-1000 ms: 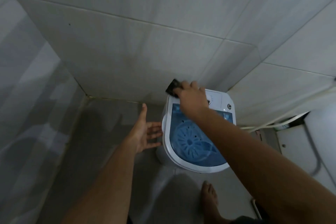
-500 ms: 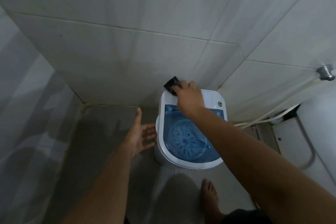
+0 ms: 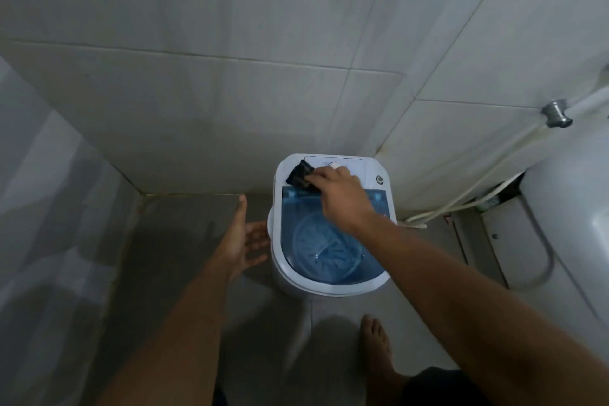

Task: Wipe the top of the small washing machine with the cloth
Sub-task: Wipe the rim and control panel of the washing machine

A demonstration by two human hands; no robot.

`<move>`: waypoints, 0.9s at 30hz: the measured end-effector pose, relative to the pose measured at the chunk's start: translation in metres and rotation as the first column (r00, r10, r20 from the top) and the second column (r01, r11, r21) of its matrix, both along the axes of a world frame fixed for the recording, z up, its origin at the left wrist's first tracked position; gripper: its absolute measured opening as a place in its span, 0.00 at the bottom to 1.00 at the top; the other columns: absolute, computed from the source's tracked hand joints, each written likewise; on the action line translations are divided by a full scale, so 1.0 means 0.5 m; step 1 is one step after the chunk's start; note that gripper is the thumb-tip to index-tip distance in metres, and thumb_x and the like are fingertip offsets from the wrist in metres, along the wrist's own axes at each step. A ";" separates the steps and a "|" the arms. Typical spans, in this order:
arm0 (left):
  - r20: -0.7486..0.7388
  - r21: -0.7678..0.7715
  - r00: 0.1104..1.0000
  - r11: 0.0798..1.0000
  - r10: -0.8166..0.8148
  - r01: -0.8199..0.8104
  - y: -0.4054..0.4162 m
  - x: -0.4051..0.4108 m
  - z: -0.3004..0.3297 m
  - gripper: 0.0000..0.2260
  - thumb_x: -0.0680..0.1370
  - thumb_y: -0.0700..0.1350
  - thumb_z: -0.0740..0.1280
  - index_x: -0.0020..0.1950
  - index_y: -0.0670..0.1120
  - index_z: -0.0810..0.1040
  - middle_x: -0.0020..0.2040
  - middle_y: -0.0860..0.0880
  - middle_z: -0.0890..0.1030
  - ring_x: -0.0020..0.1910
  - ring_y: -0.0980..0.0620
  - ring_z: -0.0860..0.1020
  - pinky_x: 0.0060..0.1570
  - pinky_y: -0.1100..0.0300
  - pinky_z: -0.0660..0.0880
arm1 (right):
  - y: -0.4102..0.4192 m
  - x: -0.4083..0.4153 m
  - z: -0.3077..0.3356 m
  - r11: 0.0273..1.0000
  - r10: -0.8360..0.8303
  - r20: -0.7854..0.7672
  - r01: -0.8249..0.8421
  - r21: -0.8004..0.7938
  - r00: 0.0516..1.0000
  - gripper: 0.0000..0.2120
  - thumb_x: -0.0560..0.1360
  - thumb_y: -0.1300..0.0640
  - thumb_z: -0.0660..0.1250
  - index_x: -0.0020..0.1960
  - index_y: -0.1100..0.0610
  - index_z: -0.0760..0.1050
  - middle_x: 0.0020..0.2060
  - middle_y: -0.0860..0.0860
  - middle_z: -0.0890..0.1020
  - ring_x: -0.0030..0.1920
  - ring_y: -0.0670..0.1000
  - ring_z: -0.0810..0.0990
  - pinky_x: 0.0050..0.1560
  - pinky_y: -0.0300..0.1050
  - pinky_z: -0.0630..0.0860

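Two bare hands, one appliance, one rag. Item: small dark crumpled cloth [image 3: 300, 175], centre of the frame, pressed flat on the white rear panel of the small white plastic washing machine [image 3: 280, 250], just above the hinge edge of its translucent blue lid [image 3: 333, 260]. Soft and limp by the look of it, light, likely to bunch or slide on smooth plastic; best kept under flat fingertips with downward pressure, not pinched at a corner. Right hand [image 3: 342, 198]: fingers together, bearing down on the cloth's right half, which they hide. Left hand [image 3: 245, 241]: open, fingers spread, thumb up, just beside the machine's left wall; contact cannot be told. Machine: rounded tub, ribbed pulsator visible through the lid, round silver button [image 3: 380, 179] on the panel's right corner. It stands on the grey floor in the corner of pale tiled walls [image 3: 230, 92]. Probably light when empty, so liable to shift under a hard push. A white hose [image 3: 461, 204] runs off to the right.
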State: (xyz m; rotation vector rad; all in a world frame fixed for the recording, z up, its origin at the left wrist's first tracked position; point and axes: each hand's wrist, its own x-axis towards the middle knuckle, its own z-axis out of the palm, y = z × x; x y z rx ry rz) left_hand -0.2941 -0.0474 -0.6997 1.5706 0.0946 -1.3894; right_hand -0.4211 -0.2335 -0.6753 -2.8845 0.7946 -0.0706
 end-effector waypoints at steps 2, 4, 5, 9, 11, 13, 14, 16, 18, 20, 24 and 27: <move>0.008 0.010 1.000 1.000 0.010 -0.010 -0.003 -0.002 0.002 0.40 0.70 0.79 0.51 0.54 0.47 0.83 0.56 0.45 0.85 0.59 0.45 0.81 0.66 0.45 0.73 | 0.053 -0.027 -0.027 0.995 0.083 -0.012 -0.083 -0.051 0.996 0.29 0.69 0.64 0.68 0.70 0.51 0.75 0.68 0.54 0.75 0.60 0.63 0.73 0.54 0.58 0.71; 0.010 0.017 1.000 1.000 0.006 -0.006 -0.006 -0.003 0.000 0.39 0.71 0.78 0.51 0.51 0.47 0.83 0.56 0.44 0.85 0.59 0.44 0.81 0.67 0.44 0.72 | 0.116 -0.095 -0.050 0.966 0.258 0.025 -0.259 0.015 0.966 0.28 0.69 0.62 0.70 0.69 0.52 0.75 0.66 0.54 0.76 0.59 0.62 0.75 0.52 0.57 0.72; 0.017 0.021 1.000 1.000 0.004 -0.005 -0.007 -0.005 0.000 0.38 0.72 0.78 0.50 0.50 0.47 0.83 0.55 0.44 0.85 0.58 0.45 0.81 0.67 0.44 0.72 | 0.143 -0.136 -0.051 0.932 0.354 0.031 -0.356 0.076 0.935 0.27 0.71 0.61 0.69 0.69 0.51 0.74 0.66 0.53 0.76 0.59 0.60 0.74 0.53 0.56 0.72; 0.048 0.004 0.999 1.000 -0.010 0.010 -0.006 -0.013 0.005 0.35 0.73 0.76 0.51 0.50 0.48 0.82 0.52 0.46 0.85 0.53 0.47 0.82 0.66 0.45 0.73 | 0.099 -0.226 -0.014 0.891 0.445 0.065 -0.448 0.064 0.893 0.25 0.76 0.61 0.64 0.72 0.52 0.71 0.67 0.52 0.75 0.63 0.57 0.74 0.61 0.52 0.74; 0.047 0.003 0.999 1.000 -0.010 0.010 -0.002 -0.017 0.008 0.35 0.74 0.76 0.52 0.50 0.48 0.82 0.51 0.47 0.85 0.54 0.48 0.81 0.67 0.44 0.72 | 0.027 -0.229 -0.004 0.974 0.216 0.148 -0.224 0.038 0.965 0.24 0.74 0.63 0.61 0.70 0.56 0.75 0.64 0.56 0.78 0.59 0.60 0.77 0.60 0.55 0.76; 0.051 0.006 0.999 1.000 -0.013 0.012 -0.001 -0.021 0.014 0.35 0.74 0.76 0.52 0.52 0.49 0.81 0.52 0.48 0.85 0.54 0.49 0.81 0.68 0.44 0.72 | -0.043 -0.236 -0.006 0.994 -0.104 0.187 0.095 0.055 0.977 0.26 0.72 0.66 0.60 0.69 0.56 0.76 0.62 0.58 0.79 0.57 0.63 0.77 0.59 0.60 0.76; 0.057 0.006 0.998 1.000 -0.017 0.016 -0.001 -0.021 0.016 0.35 0.74 0.76 0.51 0.53 0.49 0.81 0.53 0.48 0.84 0.54 0.49 0.81 0.68 0.44 0.72 | -0.060 -0.238 -0.016 0.972 -0.232 0.165 0.225 0.060 0.958 0.27 0.71 0.68 0.61 0.68 0.56 0.76 0.62 0.58 0.79 0.57 0.64 0.77 0.58 0.61 0.76; 0.067 0.004 0.997 1.000 -0.024 0.024 -0.002 -0.023 0.017 0.35 0.74 0.76 0.51 0.54 0.49 0.80 0.53 0.49 0.84 0.54 0.50 0.81 0.67 0.45 0.73 | -0.042 -0.234 -0.043 0.932 -0.361 0.122 0.360 0.032 0.924 0.28 0.69 0.69 0.64 0.67 0.55 0.77 0.62 0.57 0.79 0.56 0.64 0.76 0.55 0.61 0.76; 0.078 0.006 0.997 1.000 -0.024 0.024 -0.005 -0.024 0.017 0.34 0.73 0.76 0.52 0.53 0.49 0.80 0.52 0.49 0.84 0.53 0.50 0.81 0.65 0.45 0.73 | 0.020 -0.231 -0.067 0.947 -0.318 0.143 0.322 -0.005 0.937 0.27 0.67 0.68 0.66 0.65 0.55 0.78 0.61 0.56 0.79 0.55 0.63 0.75 0.52 0.60 0.76; 0.082 0.019 0.996 1.000 -0.026 0.024 -0.006 -0.025 0.014 0.33 0.74 0.75 0.52 0.51 0.49 0.80 0.52 0.48 0.84 0.53 0.49 0.81 0.65 0.45 0.74 | 0.087 -0.234 -0.075 0.994 -0.109 0.145 0.108 0.017 0.983 0.26 0.68 0.67 0.66 0.65 0.55 0.78 0.61 0.55 0.79 0.55 0.62 0.76 0.49 0.56 0.75; 0.106 0.014 0.994 1.000 -0.027 0.026 -0.006 -0.037 0.015 0.30 0.75 0.74 0.53 0.49 0.50 0.80 0.50 0.48 0.85 0.52 0.49 0.82 0.62 0.46 0.75 | 0.112 -0.268 -0.037 0.977 0.149 0.180 -0.172 0.123 0.972 0.26 0.72 0.66 0.62 0.69 0.54 0.76 0.63 0.53 0.79 0.57 0.58 0.75 0.54 0.52 0.74; 0.106 0.009 0.994 1.000 -0.015 0.014 -0.001 -0.043 0.016 0.30 0.75 0.74 0.54 0.48 0.50 0.81 0.47 0.49 0.86 0.51 0.48 0.82 0.61 0.47 0.76 | 0.060 -0.297 -0.025 0.976 -0.193 0.306 0.149 0.161 0.932 0.25 0.73 0.68 0.63 0.69 0.57 0.76 0.61 0.55 0.79 0.57 0.57 0.75 0.59 0.53 0.75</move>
